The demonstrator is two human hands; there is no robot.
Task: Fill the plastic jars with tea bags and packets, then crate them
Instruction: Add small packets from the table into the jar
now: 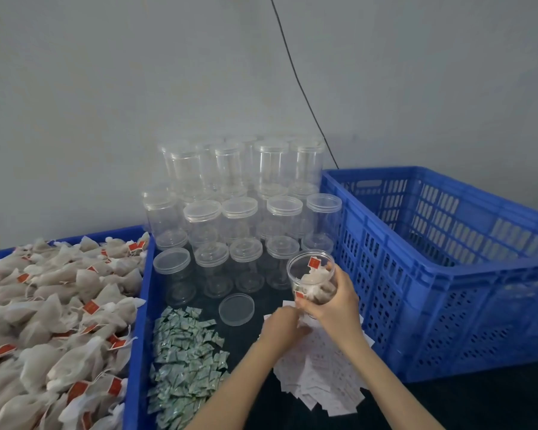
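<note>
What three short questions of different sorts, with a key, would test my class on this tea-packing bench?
1. True or false: the blue crate already holds filled jars.
2. Which hand holds the open jar: A left, B right?
3. Fill in: the loose lid lies beside the green ____.

Key:
1. False; no jars show inside it.
2. B; the right hand holds it, the left hand reaches the white packets.
3. Packets.

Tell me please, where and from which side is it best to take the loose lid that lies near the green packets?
Probably by its rim, from above. The loose lid lies flat on the dark surface, apart from the capped jars, so only its thin edge offers opposite sides for the fingers to pinch.
</note>
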